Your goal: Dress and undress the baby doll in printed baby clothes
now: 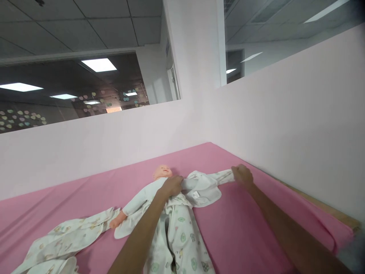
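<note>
1. Nearest the camera, two bare forearms reach forward over a flat surface covered in pink cloth (251,228); whether it is a bed or a counter cannot be told.
2. At the lower left lies a loose white printed cotton garment (61,239), crumpled flat on the pink cloth, well apart from both hands.
3. In the lower middle, the legs of a white baby romper with small pastel prints (182,236) run down toward the bottom edge; the left forearm crosses over them.
4. The romper is on a pale plastic baby doll (162,172), which lies on its back, head toward the far wall. One bare doll hand pokes out of a sleeve at the left.
5. The left hand (172,185) rests on the doll's chest just below the head, its grip closed on a bunch of the romper fabric.
6. Beside it, the romper's other sleeve (221,177) is stretched out sideways to the right, with an open front flap lying below it.
7. The right hand (242,176) sits at the sleeve's end, its grip closed around the cuff.
8. Beyond stands a pale pink partition wall (285,121) meeting in a corner, with glass panes above.
</note>
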Available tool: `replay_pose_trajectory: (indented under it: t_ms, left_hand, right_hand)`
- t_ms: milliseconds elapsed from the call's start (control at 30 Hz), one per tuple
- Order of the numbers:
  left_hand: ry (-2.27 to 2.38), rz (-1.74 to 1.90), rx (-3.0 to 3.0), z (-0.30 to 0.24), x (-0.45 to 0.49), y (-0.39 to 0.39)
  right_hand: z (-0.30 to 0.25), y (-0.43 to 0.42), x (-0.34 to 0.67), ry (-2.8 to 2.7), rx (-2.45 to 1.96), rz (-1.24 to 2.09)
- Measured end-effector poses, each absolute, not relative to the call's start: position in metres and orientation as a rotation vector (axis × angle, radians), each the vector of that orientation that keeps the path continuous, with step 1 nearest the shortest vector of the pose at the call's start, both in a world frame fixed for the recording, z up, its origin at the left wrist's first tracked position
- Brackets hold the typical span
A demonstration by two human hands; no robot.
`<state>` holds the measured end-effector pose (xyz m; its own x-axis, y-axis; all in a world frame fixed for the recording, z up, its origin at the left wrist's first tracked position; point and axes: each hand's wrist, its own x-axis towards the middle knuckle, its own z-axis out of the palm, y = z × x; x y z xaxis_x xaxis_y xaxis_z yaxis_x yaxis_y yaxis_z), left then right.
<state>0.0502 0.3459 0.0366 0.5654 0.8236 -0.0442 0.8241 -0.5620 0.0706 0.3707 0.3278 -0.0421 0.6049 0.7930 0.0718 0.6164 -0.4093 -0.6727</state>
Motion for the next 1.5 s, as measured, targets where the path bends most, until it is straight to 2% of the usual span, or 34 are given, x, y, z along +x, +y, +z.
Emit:
replay_pose_trajectory:
  t_ms: [200, 400, 600, 867, 1233, 1500]
  left_hand:
    - [1.453, -0.062, 2.75, 0.037, 0.053, 0.344]
    - [1.509, -0.143, 2.797, 0.03, 0.074, 0.34]
    - [1.53, -0.207, 2.84, 0.008, 0.115, 0.342]
    - [1.506, -0.095, 2.873, -0.005, 0.127, 0.346]
    - [1.49, 0.044, 2.741, 0.021, 0.104, 0.352]
    - [1.68, 0.141, 2.614, 0.011, 0.107, 0.349]
  right_hand:
    - [-0.05, 0.326, 0.38, -0.984, -2.242, 0.245]
    - [-0.039, 0.32, 0.305, -1.248, -2.072, -0.041]
    - [-0.042, 0.305, 0.234, -1.624, -2.009, -0.13]
    - [-0.046, 0.312, 0.263, -1.732, -2.12, -0.013]
    - [-0.055, 0.327, 0.304, -1.623, -2.236, 0.212]
    - [-0.062, 0.312, 0.277, -1.902, -2.124, -0.032]
